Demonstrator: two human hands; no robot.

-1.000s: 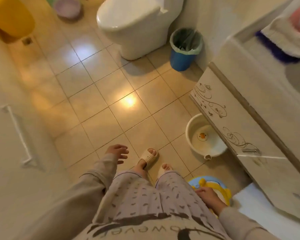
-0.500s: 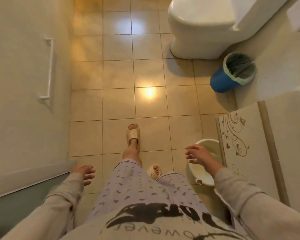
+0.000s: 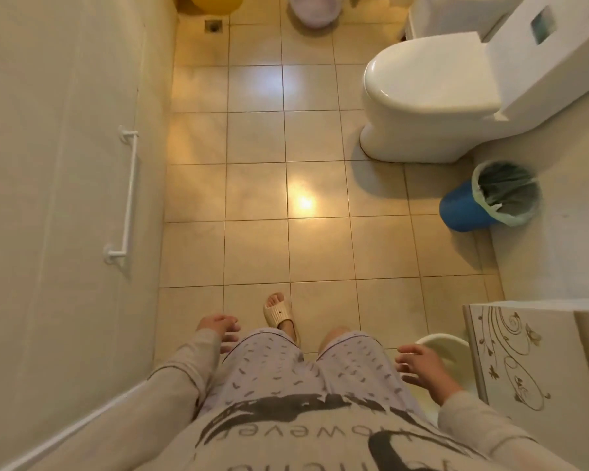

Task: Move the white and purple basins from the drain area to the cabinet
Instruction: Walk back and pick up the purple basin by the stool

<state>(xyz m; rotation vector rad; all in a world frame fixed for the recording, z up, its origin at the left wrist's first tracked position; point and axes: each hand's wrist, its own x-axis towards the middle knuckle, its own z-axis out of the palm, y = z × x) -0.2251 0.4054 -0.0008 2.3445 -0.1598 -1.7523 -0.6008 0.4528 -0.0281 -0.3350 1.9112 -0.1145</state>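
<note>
Two basins showed: one round white plastic basin at the floor's near right edge beside the patterned cabinet, half hidden by the empty, spread right hand; one purple basin cut off at the far edge. Left hand empty, fingers loosely spread.

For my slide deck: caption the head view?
Empty-handed person beside white basin at cabinet; purple basin remains by floor drain.

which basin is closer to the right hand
The white basin, on the floor beside the cabinet just past the right hand. The purple basin sits far off by the drain.
</note>
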